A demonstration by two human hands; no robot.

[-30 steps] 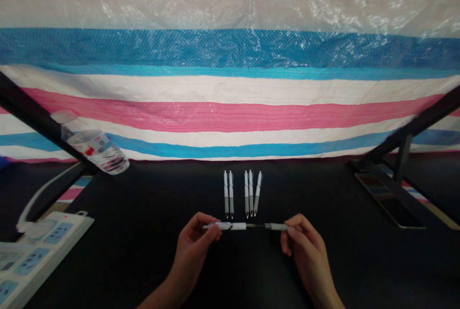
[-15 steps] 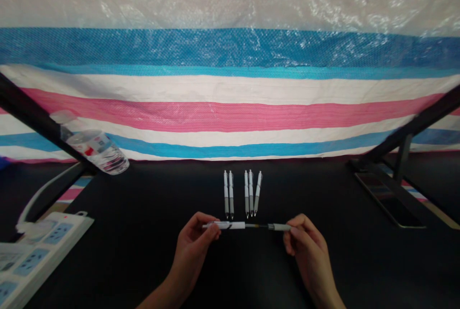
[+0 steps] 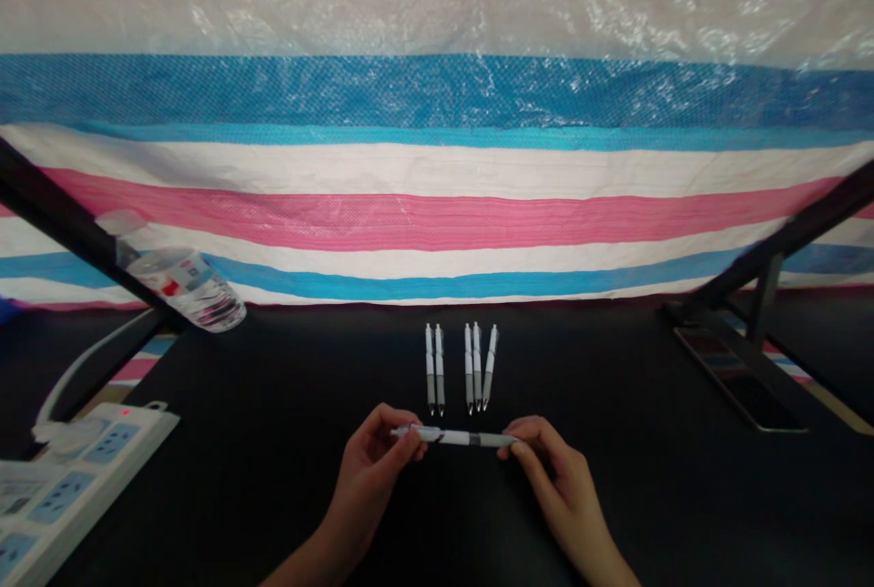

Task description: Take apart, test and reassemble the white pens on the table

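Note:
A white and grey pen (image 3: 456, 438) lies crosswise between my two hands, held just above the black table. My left hand (image 3: 377, 458) pinches its white barrel near the clip and button end. At the other end, the fingers of my right hand (image 3: 550, 469) are closed on the grey grip and cover the tip. Only a small dark gap shows where the grip meets the barrel. Beyond the hands lie several similar pens, tips toward me: a pair (image 3: 435, 370) on the left and a group of three (image 3: 480, 369) on the right.
A white power strip (image 3: 102, 478) with a plugged-in cable sits at the left. Behind it a clear water bottle (image 3: 188, 287) leans by a black bar. A phone (image 3: 741, 379) lies at the right near another bar. Striped plastic sheeting (image 3: 437, 223) hangs across the back.
My right hand has moved left, bringing the grey grip up to the white barrel. The thin refill that was exposed between the two parts is now covered. My left hand has barely moved.

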